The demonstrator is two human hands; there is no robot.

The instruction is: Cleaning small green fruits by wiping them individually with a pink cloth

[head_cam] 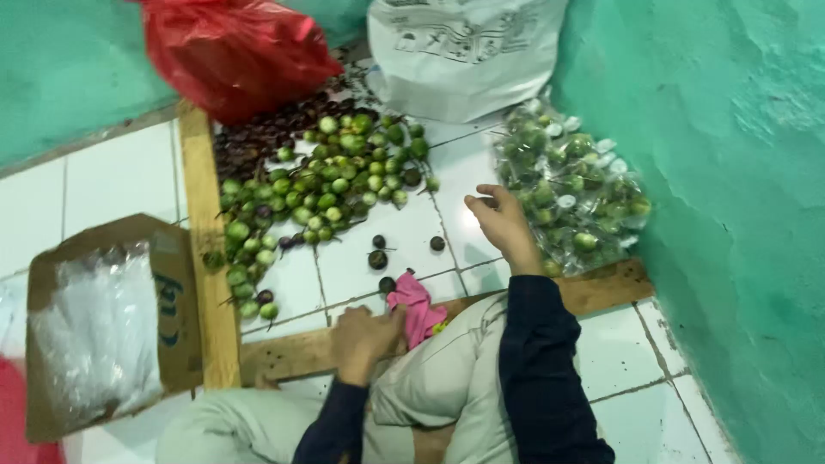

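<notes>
My left hand rests on my knee, closed around the edge of a pink cloth. My right hand hovers over the white tiled floor with fingers loosely curled and nothing in it. It is close to a heap of clear plastic packs of green fruit on its right. A big pile of small green round fruits lies to the left of that hand. A few dark fruits lie loose between the pile and my knees.
Wooden planks frame the fruit area at left and front. A cardboard box of clear plastic bags sits at left. A red plastic bag and a white sack stand at the back. A teal wall is on the right.
</notes>
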